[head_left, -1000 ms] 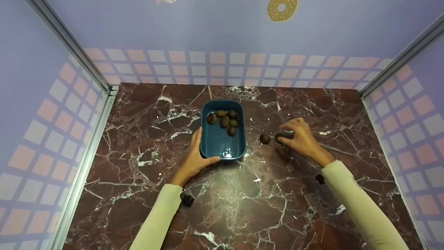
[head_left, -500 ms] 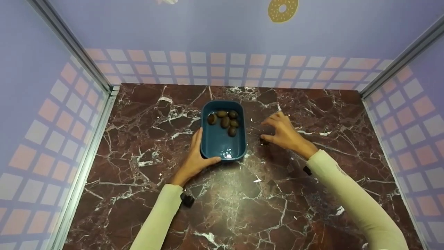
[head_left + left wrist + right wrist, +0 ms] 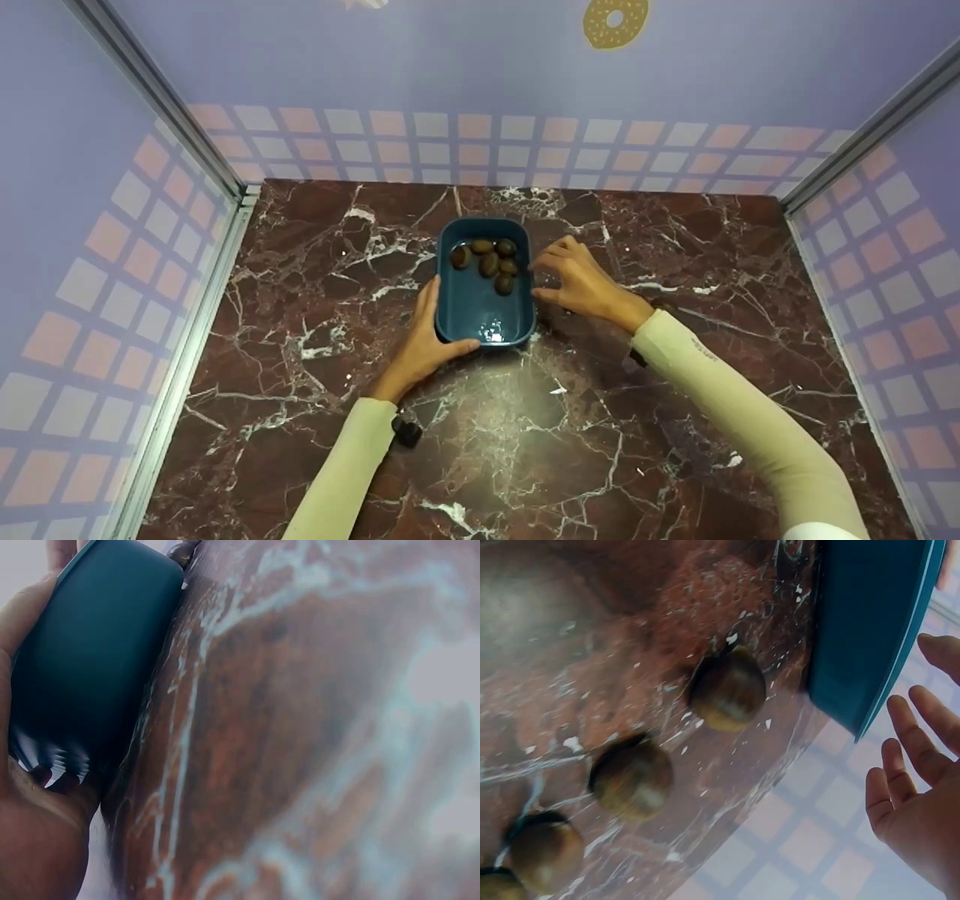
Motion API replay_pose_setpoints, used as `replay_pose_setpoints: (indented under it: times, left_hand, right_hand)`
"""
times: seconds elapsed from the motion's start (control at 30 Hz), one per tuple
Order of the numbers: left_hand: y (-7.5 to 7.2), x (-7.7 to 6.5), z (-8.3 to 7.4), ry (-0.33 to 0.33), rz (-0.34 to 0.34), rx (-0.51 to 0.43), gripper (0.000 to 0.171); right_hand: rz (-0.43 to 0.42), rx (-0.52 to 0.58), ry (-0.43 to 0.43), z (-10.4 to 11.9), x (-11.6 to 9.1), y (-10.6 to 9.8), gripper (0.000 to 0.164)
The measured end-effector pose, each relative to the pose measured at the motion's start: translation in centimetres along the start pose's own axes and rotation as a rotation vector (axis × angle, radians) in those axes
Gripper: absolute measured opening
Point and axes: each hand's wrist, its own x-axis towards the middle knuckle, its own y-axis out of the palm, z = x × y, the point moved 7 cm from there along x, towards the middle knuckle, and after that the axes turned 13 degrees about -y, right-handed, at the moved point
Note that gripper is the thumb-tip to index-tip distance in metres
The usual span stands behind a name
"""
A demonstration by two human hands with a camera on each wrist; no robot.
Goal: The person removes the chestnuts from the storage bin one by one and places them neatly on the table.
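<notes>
A blue-green rectangular container (image 3: 465, 307) stands on the marble-patterned surface, several smooth brown oval things like chestnuts (image 3: 488, 264) gathered toward its far end. Along its left side lie the fingers of my left hand (image 3: 424, 341), the thumb at the near rim, gripping that corner. In the left wrist view this hand (image 3: 45, 840) wraps the container's wall (image 3: 97, 630). My right hand (image 3: 581, 281) is at the right rim, fingers parted and nothing visible between them. The right wrist view shows several more brown chestnut-like things (image 3: 727, 690) in a row on the surface, mostly hidden by my hand and arm in the head view.
Purple panels with a pink and white checkered band (image 3: 474, 154) enclose the surface at the back and both sides. Grey metal rails (image 3: 217, 300) run along the corners and left edge. Small pale flecks lie around the row of brown things.
My right hand has left a brown chestnut-like thing on the surface, opened its fingers, and moved left to the container's right rim. My left hand stays at the container.
</notes>
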Motion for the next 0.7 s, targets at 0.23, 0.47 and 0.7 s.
replay_pose_setpoints:
  times: [0.23,0.47,0.7]
  left_hand:
    - [0.0,0.1,0.1,-0.006,0.005,-0.016,0.130]
    - [0.0,0.0,-0.1,0.015,-0.013,-0.050,0.130]
    - [-0.1,0.0,0.0,0.007,-0.001,-0.018,0.131]
  right_hand:
    - [0.047,0.032,0.047,-0.4,1.4,1.7,0.040]
    - [0.083,-0.012,0.061,-0.8,2.4,3.5,0.044]
    - [0.106,-0.063,0.071,-1.0,3.1,4.4,0.043]
